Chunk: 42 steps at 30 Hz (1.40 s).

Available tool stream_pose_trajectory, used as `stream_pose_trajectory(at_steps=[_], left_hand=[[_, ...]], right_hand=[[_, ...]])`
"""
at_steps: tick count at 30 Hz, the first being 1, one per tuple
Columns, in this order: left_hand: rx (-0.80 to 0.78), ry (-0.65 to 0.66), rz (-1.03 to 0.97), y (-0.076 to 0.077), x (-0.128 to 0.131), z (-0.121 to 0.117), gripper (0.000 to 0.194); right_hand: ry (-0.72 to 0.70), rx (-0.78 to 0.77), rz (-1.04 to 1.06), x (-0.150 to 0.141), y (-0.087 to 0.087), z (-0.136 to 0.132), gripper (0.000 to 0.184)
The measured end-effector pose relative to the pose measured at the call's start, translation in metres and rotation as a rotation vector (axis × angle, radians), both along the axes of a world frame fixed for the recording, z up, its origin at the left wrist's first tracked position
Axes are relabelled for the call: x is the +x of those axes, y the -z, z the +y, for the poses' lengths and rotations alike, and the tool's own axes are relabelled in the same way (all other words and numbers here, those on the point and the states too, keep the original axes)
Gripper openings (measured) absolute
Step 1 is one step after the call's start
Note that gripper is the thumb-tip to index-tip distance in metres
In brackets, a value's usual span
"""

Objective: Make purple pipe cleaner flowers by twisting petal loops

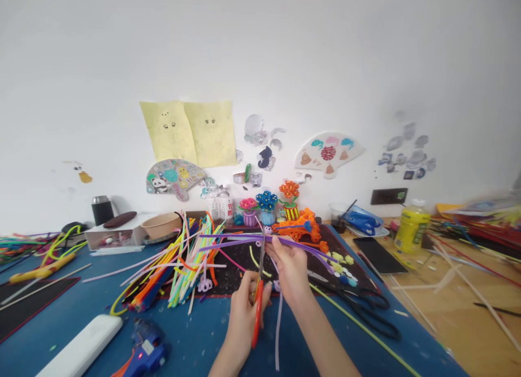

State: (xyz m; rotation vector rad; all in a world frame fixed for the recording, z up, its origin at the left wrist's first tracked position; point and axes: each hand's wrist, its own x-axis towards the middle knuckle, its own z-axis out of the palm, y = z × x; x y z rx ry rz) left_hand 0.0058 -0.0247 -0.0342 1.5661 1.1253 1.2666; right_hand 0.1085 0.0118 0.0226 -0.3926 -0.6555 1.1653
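My left hand (pixel 244 307) is wrapped round the handles of a pair of scissors (pixel 258 314) with orange-red grips. The blades point up and away from me, crossing a bunch of purple pipe cleaners (pixel 315 249). My right hand (pixel 291 269) pinches that bunch just right of the blades, and the stems stick out on both sides. A pale lilac pipe cleaner (pixel 278 333) hangs below, between my wrists. Whether the blades are cutting into the stems I cannot tell. A small curled lilac piece (pixel 205 284) lies to the left, by a pile of multicoloured pipe cleaners (pixel 199 263).
Black-handled scissors (pixel 372 306) lie right of my forearm. A blue glue gun (pixel 146 350) with a red light and a white case (pixel 83 344) are at front left. Pipe-cleaner flowers in pots (pixel 266 208) stand along the wall. A yellow bottle (pixel 412 227) stands at right.
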Motion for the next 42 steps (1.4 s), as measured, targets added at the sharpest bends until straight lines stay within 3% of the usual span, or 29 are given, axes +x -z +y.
stream_pose_trajectory(at_steps=[22,42], left_hand=[[0.075,-0.026,0.101,-0.012,-0.005,-0.006,0.032],[0.046,0.001,0.144,-0.009,-0.010,-0.003,0.030]], right_hand=[[-0.043,0.015,0.021,0.003,0.000,-0.001,0.032],[-0.022,0.004,0.026,0.004,-0.001,-0.002,0.028]])
